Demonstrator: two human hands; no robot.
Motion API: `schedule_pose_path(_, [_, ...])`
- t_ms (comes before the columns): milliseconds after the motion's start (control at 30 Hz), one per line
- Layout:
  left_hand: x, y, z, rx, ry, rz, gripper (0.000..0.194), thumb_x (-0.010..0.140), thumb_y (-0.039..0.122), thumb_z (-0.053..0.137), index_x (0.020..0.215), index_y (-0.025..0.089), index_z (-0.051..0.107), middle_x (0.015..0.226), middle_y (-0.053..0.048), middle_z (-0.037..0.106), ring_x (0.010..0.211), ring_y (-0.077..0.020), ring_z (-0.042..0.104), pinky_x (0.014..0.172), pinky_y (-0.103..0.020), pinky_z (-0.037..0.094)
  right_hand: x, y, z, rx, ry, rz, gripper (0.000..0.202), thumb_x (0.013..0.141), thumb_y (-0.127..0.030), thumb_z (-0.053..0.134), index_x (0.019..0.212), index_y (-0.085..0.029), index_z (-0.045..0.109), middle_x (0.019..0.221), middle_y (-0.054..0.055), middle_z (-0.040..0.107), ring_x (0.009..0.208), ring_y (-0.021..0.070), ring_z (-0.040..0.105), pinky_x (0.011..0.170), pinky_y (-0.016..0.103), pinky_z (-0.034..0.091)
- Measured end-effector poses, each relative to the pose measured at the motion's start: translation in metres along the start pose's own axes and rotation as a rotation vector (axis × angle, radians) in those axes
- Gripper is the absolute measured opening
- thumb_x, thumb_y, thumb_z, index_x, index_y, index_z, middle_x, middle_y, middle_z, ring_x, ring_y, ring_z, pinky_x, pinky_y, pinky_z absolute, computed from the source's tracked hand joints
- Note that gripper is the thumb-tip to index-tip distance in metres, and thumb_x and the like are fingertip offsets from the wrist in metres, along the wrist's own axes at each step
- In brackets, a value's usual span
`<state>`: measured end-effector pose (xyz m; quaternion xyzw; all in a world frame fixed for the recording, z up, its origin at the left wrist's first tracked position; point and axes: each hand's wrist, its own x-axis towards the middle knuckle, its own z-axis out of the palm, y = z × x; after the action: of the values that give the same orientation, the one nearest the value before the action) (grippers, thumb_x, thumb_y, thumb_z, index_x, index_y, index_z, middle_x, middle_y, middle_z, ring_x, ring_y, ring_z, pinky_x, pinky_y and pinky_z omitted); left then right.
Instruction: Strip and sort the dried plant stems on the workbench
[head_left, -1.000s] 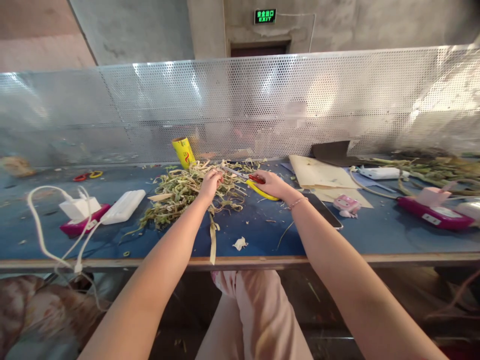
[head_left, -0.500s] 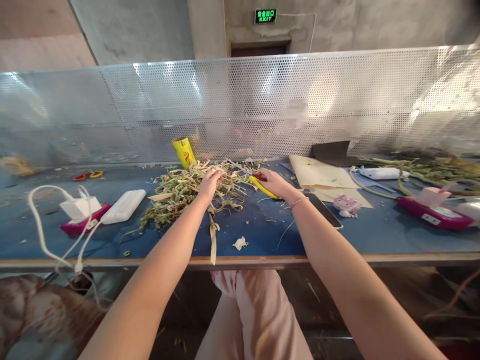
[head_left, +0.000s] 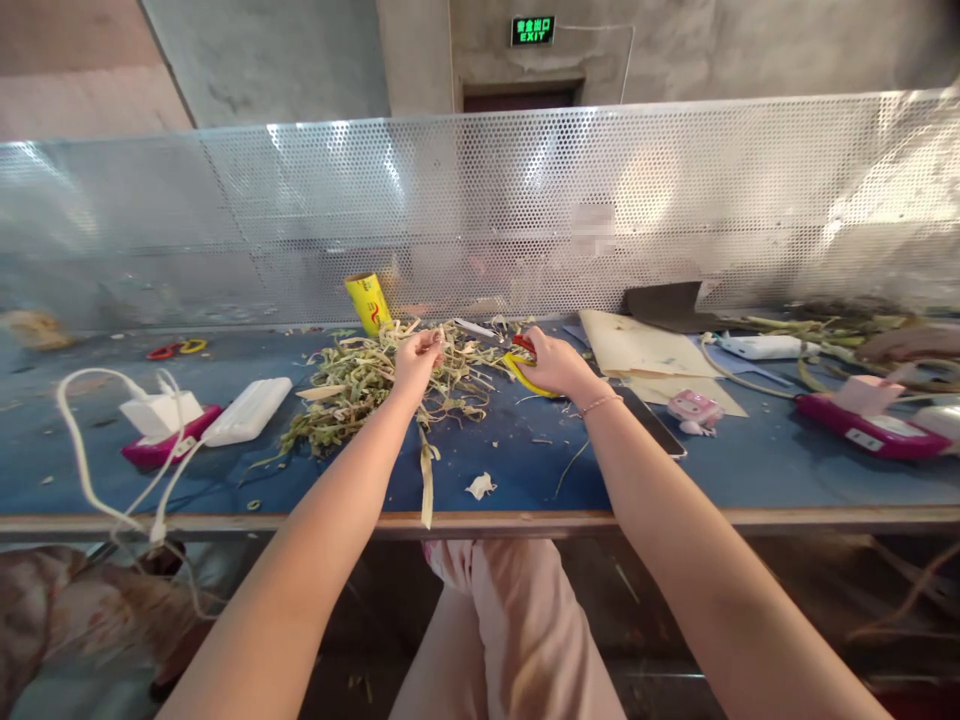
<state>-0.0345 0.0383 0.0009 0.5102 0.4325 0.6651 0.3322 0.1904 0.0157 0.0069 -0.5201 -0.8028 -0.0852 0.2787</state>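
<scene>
My right hand (head_left: 553,364) is closed around scissors (head_left: 529,375) with red and yellow handles. Their blades reach left over the far side of a heap of dry, greenish stems and leaves (head_left: 352,385). At the right part of that heap is my left hand (head_left: 418,358), fingers pinched together; what lies between them is too small to make out. One pale flat strip (head_left: 427,485) trails from the heap to the table's front edge. A white scrap (head_left: 480,486) lies on the blue tabletop (head_left: 525,460) between my forearms.
Behind the heap leans a yellow tube (head_left: 368,303) before a perforated metal screen (head_left: 420,220). Left are a power strip (head_left: 161,450), a white power bank (head_left: 247,412) and other scissors (head_left: 177,350). Right are a phone (head_left: 656,425), a pink toy (head_left: 695,411), and another person's hand (head_left: 911,343) over stems.
The scissors have turned slightly in my right hand, their handles now spread wider. My left fingers have shifted a little. Another person's hand has come into view at the right.
</scene>
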Motion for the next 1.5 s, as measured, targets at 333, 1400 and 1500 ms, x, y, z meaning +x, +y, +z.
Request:
schedule_pose_path(333, [-0.0017, 0.0047, 0.0011, -0.048, 0.067, -0.021, 0.017, 0.058, 0.009, 0.062, 0.07, 0.015, 0.052, 0.052, 0.005, 0.049, 0.04, -0.0045, 0.043, 0.04, -0.018, 0.034, 0.0012, 0.0003, -0.0027, -0.037, 0.141, -0.148, 0.031, 0.071, -0.038, 0.052, 0.095, -0.019, 0.049, 0.084, 0.007, 0.064, 0.078, 0.0222, 0.057, 0.08, 0.036, 0.036])
schedule_pose_path(1400, [-0.0003, -0.0026, -0.0026, 0.062, -0.005, 0.029, 0.021, 0.057, 0.014, 0.065, 0.074, 0.015, 0.054, 0.053, 0.004, 0.048, 0.043, -0.0059, 0.045, 0.04, -0.018, 0.032, 0.0013, 0.0014, -0.0071, -0.067, 0.103, -0.14, 0.031, 0.071, -0.036, 0.053, 0.096, -0.019, 0.052, 0.086, 0.008, 0.064, 0.083, 0.0236, 0.057, 0.081, 0.036, 0.033])
schedule_pose_path(1500, [-0.0003, -0.0027, -0.002, 0.066, -0.016, 0.033, 0.021, 0.056, 0.014, 0.066, 0.073, 0.015, 0.054, 0.052, 0.005, 0.047, 0.043, -0.0057, 0.044, 0.04, -0.018, 0.031, 0.0016, 0.0019, -0.0064, -0.068, 0.104, -0.137, 0.03, 0.071, -0.037, 0.053, 0.095, -0.019, 0.052, 0.084, 0.008, 0.064, 0.081, 0.0236, 0.057, 0.081, 0.036, 0.033])
